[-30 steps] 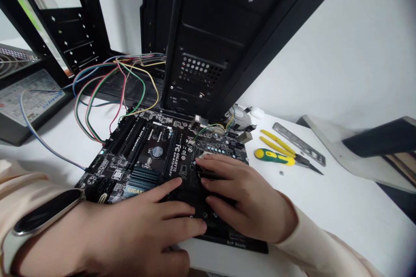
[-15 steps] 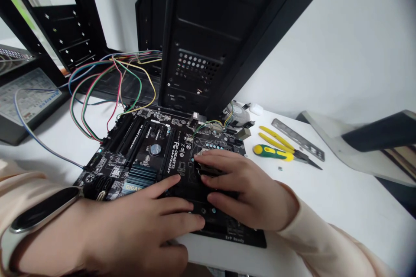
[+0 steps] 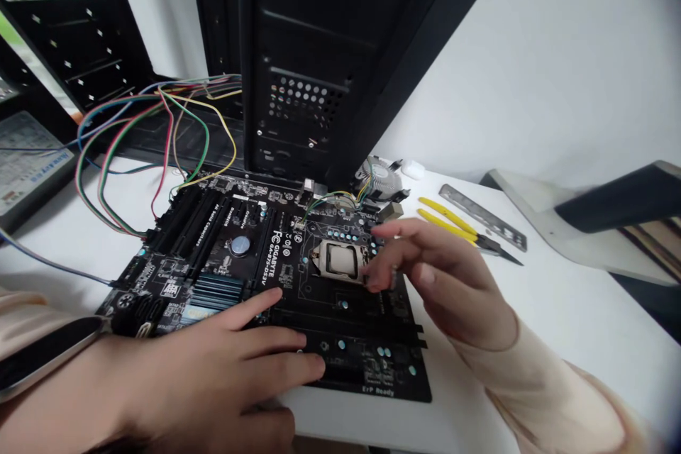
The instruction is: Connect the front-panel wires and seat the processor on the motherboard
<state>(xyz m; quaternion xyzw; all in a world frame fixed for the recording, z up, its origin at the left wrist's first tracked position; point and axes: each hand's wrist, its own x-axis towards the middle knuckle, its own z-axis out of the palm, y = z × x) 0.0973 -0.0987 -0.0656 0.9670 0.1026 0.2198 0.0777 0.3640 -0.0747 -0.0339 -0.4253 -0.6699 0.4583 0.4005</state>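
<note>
While my left hand [image 3: 213, 362] lies spread on the Gigabyte motherboard [image 3: 340, 340], my right hand [image 3: 441, 277] hovers beside its CPU socket [image 3: 340, 260]. It holds nothing, fingers half-curled.

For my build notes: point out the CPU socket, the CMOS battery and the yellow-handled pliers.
CPU socket [image 3: 340, 260], head view, on the metal frame at its centre.
CMOS battery [image 3: 240, 245], head view, on its top face.
Yellow-handled pliers [image 3: 441, 213], head view, on the upper handle.
</note>
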